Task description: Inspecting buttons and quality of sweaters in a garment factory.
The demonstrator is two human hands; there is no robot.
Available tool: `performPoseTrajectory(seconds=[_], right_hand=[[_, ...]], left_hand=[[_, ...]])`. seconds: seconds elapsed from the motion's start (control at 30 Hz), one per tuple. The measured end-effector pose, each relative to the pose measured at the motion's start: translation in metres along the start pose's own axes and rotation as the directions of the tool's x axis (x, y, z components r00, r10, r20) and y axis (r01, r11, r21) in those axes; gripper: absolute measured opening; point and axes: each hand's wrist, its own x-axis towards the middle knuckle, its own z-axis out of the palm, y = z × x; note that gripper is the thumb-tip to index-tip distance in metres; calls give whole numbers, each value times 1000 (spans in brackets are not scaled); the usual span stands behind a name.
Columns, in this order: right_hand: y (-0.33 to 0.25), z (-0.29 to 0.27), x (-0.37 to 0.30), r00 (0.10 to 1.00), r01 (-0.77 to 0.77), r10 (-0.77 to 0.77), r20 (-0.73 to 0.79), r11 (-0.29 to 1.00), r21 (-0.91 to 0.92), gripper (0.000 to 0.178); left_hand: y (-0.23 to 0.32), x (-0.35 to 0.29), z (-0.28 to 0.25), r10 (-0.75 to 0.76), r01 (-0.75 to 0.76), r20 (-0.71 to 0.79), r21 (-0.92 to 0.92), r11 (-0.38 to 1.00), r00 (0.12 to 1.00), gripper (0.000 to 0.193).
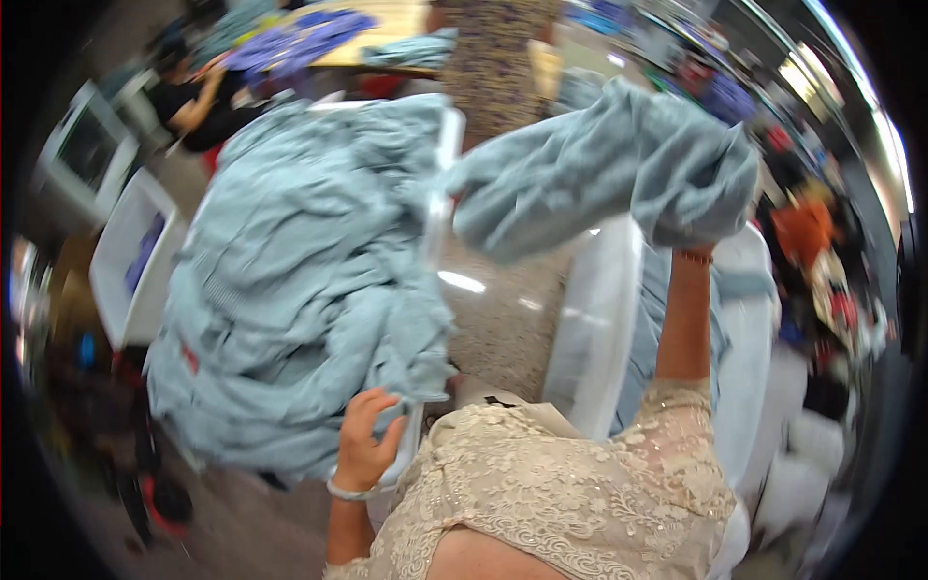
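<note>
My right hand point(713, 245) is raised over the right-hand bin, a bracelet at its wrist. It grips a light blue knit garment point(590, 164) that swings out to the left, blurred by motion; the cloth hides most of my fingers. My left hand point(367, 440) is at the near edge of a large heap of light blue knit garments point(309, 251). Its fingers are apart and hold nothing; whether they touch the cloth I cannot tell. The heap overfills a white bin point(449, 140) on the left.
To my right a deep white bin point(594, 319) holds more light blue cloth point(650, 333). Speckled floor point(507, 329) lies between the two bins. A smaller white tub point(140, 261) stands at far left. Beyond, a person point(188, 101) sits beside a table point(396, 19) with purple garments point(300, 41).
</note>
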Motion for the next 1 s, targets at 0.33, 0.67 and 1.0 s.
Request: performPoseTrajectory(seconds=[0.33,0.67,1.0], right_hand=[[-16,-215,-11,868,-95,-276,-412,722,-685,27],[133,-248,-71,656,-521,695,-296,132,-843,29],[113,85,-23,812,165,240,533,781,-602,23]], left_hand=[[-42,51,3,-4,8,59,-58,998,998,23],[-177,87,-53,-621,451,-558,-427,784,551,66],[-287,122,-93,-784,536,-535,-582,612,315,27]])
